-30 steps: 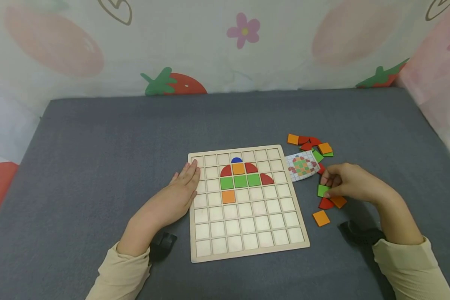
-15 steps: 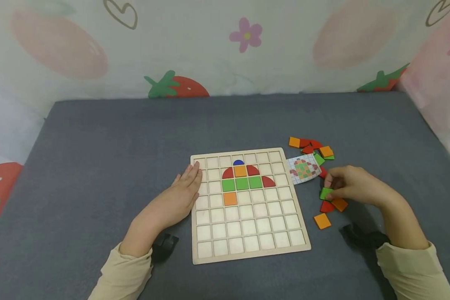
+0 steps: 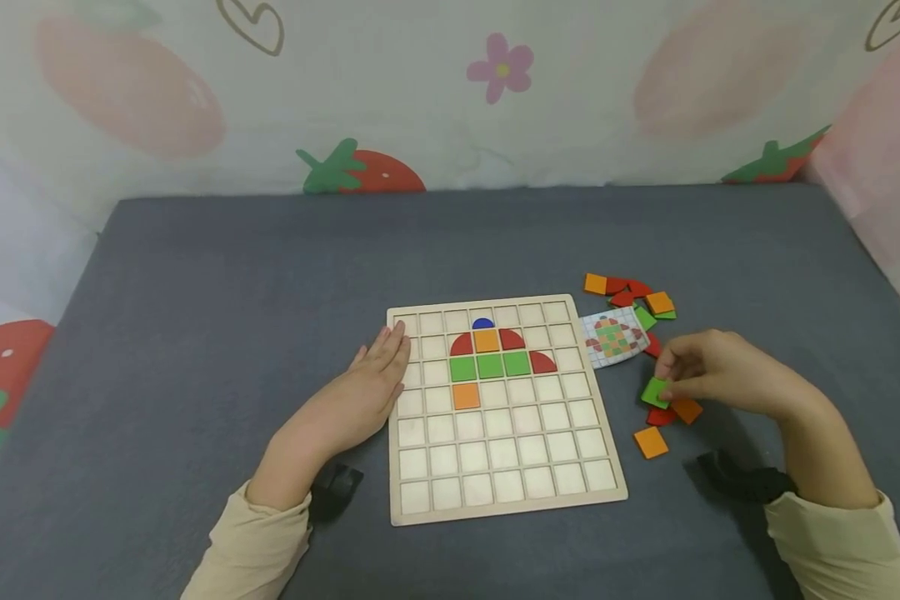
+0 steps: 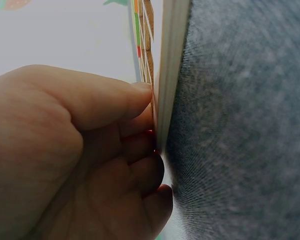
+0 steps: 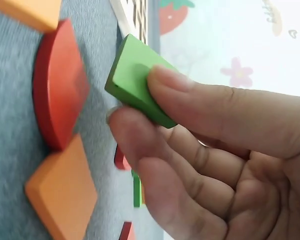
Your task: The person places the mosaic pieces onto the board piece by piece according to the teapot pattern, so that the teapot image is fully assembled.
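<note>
Thumb and fingertips of the right hand pinch a green square tile; in the right wrist view that tile is held clear of the cloth. The left hand rests on the left edge of a wooden grid board, its fingers fairly straight; in the left wrist view the thumb and fingertips touch the board's side. Blue, red, orange and green pieces lie in the upper cells, with an orange square below the green row.
A patterned card lies against the board's right edge. Loose tiles are around it: an orange one nearest the front, a red one, an orange one and several at the back. A printed curtain hangs behind the table.
The green tile has come up off the table in the right hand's pinch and is now tilted. The left hand stays at the board's edge. The whole head view has shifted slightly.
</note>
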### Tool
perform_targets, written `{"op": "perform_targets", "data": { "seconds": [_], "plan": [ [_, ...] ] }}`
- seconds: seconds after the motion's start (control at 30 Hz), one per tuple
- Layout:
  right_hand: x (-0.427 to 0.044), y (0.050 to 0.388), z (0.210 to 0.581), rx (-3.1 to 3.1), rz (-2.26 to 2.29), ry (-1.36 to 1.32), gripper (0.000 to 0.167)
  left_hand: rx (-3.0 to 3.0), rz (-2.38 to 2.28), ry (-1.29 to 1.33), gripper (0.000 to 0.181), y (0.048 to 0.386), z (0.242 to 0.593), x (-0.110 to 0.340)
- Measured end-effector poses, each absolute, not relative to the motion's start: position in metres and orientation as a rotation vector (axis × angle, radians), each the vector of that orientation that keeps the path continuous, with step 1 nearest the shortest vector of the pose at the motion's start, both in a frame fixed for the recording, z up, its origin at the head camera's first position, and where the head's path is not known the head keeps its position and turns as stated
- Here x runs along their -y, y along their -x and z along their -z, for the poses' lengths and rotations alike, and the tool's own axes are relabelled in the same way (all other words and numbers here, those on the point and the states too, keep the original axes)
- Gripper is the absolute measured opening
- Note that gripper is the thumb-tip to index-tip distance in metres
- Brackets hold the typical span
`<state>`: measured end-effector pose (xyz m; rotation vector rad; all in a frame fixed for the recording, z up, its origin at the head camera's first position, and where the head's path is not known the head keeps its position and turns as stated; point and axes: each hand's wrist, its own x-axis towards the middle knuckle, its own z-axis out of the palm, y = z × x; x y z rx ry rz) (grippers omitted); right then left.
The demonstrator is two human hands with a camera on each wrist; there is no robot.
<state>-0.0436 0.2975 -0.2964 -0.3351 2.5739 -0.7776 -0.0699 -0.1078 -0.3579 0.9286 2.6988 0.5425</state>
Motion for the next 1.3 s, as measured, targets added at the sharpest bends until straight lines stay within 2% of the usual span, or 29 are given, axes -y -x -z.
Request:
{"op": "perform_targets", "data": {
  "seconds": [0.2, 0.5, 0.8, 1.3],
  "plan": [
    [-0.284, 0.044, 0.293, -2.550, 0.811, 0.363, 0.012, -2.702, -0.532, -0.933, 0.051, 0.071, 0.356, 0.107],
    [-0.253, 0.055, 0.292, -2.474, 0.825, 0.560, 0.009, -2.704, -0.531, -0.932, 0.051, 0.071, 0.357, 0.106],
    [-0.225, 0.063, 0.293, -2.469, 0.833, 0.601, 0.010, -2.703, -0.549, -0.916, 0.051, 0.072, 0.356, 0.105],
    [-0.175, 0.078, 0.314, -2.520, 0.862, 0.664, 0.008, -2.712, -0.530, -0.923, 0.051, 0.070, 0.358, 0.106]
  ]
}}
